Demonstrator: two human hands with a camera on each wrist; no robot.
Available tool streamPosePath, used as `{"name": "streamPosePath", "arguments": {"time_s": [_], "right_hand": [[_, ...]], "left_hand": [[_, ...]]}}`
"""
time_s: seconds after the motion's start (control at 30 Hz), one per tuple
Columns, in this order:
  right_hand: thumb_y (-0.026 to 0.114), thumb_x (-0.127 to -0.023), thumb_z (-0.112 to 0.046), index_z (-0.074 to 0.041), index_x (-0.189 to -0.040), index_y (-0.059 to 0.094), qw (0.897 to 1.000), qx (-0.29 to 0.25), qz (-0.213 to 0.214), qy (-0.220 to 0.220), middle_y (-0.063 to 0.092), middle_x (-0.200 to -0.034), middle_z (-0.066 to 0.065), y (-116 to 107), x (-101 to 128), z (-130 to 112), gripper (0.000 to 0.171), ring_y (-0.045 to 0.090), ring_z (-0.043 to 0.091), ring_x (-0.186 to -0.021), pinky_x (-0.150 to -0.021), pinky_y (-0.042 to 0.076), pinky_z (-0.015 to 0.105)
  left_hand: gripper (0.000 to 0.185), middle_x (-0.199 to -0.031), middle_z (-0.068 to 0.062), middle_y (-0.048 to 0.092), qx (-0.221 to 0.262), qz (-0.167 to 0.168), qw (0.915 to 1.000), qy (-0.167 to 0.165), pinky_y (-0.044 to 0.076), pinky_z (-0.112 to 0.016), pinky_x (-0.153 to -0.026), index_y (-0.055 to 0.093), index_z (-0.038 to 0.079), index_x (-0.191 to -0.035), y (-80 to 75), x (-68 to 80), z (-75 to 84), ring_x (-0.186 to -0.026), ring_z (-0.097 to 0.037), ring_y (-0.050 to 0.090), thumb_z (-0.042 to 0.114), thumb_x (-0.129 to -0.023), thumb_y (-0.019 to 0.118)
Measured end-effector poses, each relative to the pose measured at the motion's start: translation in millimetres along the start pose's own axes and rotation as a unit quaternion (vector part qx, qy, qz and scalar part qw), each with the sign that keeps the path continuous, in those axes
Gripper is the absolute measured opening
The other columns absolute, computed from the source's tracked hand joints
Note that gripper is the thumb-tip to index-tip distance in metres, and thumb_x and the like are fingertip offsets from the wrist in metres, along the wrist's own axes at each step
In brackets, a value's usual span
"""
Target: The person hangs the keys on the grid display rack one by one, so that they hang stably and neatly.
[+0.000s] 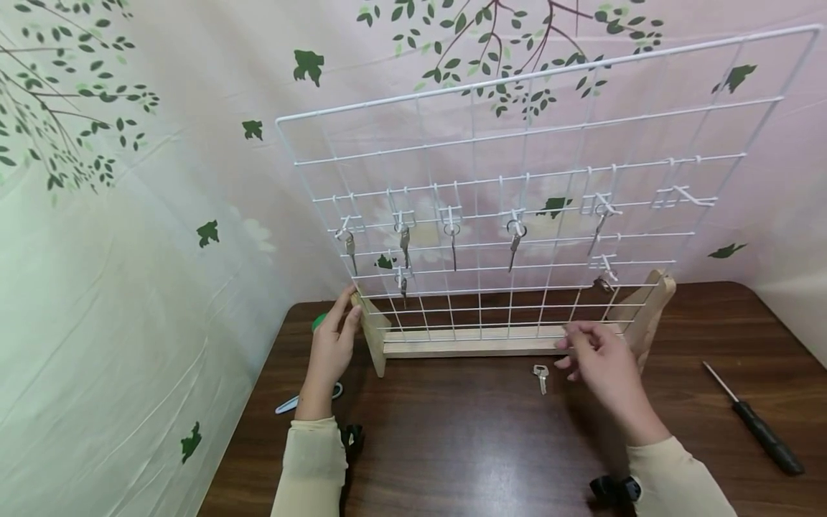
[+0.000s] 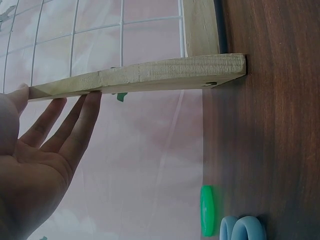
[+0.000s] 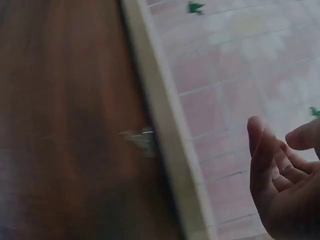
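Observation:
My left hand [image 1: 331, 352] is at the top of the wooden side piece [image 1: 371, 327] of a white wire grid rack [image 1: 478, 143]. In the left wrist view, the thumb and fingers of that hand [image 2: 45, 155] pinch the wooden edge [image 2: 140, 72] between them. My right hand [image 1: 601, 366] hovers in front of the grid's lower right, fingers loosely bent; nothing shows between them in the right wrist view, where the hand [image 3: 285, 185] is partly cut off. A loose key [image 1: 541, 378] lies on the table just left of it, before the wooden base bar [image 1: 478, 348].
Several keys, such as one on a ring [image 1: 515, 244], hang from white hooks on the grid. One upper right hook [image 1: 691, 195] holds no key. A black-handled screwdriver [image 1: 756, 424] lies at right. Behind my left hand are blue-handled scissors [image 1: 287, 405] and a green round object [image 1: 318, 322].

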State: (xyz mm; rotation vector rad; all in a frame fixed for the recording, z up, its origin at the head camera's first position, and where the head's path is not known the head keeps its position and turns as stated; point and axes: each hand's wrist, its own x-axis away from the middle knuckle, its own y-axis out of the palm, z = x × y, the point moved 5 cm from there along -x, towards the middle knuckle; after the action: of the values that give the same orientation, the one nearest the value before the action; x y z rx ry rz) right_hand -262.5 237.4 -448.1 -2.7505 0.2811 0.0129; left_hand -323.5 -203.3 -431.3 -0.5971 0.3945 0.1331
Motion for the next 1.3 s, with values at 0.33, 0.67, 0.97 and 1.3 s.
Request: {"name": "streamPosePath", "arguments": {"time_s": [0.33,0.67,0.97,1.3], "right_hand": [[0.08,-0.094,-0.029,0.0,-0.122,0.07,0.953,0.254,-0.161,-0.02,0.073,-0.102,0.01,30,-9,47,0.041,0.065,0.021,-0.09,-0.077,0.051,0.038],[0.079,-0.094,-0.03,-0.006,-0.102,0.068,0.947,0.272,-0.171,-0.006,0.064,-0.089,0.003,39,-11,48,0.028,0.056,0.017,-0.079,-0.071,0.043,0.033],[0.075,-0.098,-0.03,-0.011,-0.081,0.065,0.944,0.27,-0.19,0.017,0.061,-0.074,-0.002,40,-11,50,0.027,0.053,0.016,-0.067,-0.066,0.042,0.031],[0.077,-0.096,-0.033,-0.007,-0.089,0.064,0.944,0.277,-0.179,0.01,0.064,-0.077,0.001,34,-10,43,0.029,0.056,0.017,-0.071,-0.069,0.047,0.033]], "left_hand": [[0.05,-0.159,-0.012,0.058,-0.001,-0.005,1.0,-0.001,0.061,-0.058,-0.101,0.048,0.028,-0.163,-0.3,0.9,1.5,-0.137,-0.036,0.064,0.031,-0.113,0.055],[0.05,-0.16,-0.013,0.058,-0.003,-0.003,1.0,-0.002,0.058,-0.06,-0.107,0.048,0.026,-0.163,-0.5,0.9,-0.5,-0.14,-0.037,0.062,0.028,-0.113,0.056],[0.05,-0.161,-0.013,0.057,-0.002,-0.01,0.9999,-0.012,0.059,-0.059,-0.105,0.047,0.028,-0.163,-2.6,2.1,0.5,-0.14,-0.037,0.063,0.033,-0.113,0.055],[0.051,-0.164,-0.013,0.053,-0.004,-0.01,0.9999,-0.007,0.057,-0.061,-0.108,0.046,0.029,-0.164,-1.7,-0.4,-0.2,-0.146,-0.037,0.058,0.035,-0.114,0.054]]}}
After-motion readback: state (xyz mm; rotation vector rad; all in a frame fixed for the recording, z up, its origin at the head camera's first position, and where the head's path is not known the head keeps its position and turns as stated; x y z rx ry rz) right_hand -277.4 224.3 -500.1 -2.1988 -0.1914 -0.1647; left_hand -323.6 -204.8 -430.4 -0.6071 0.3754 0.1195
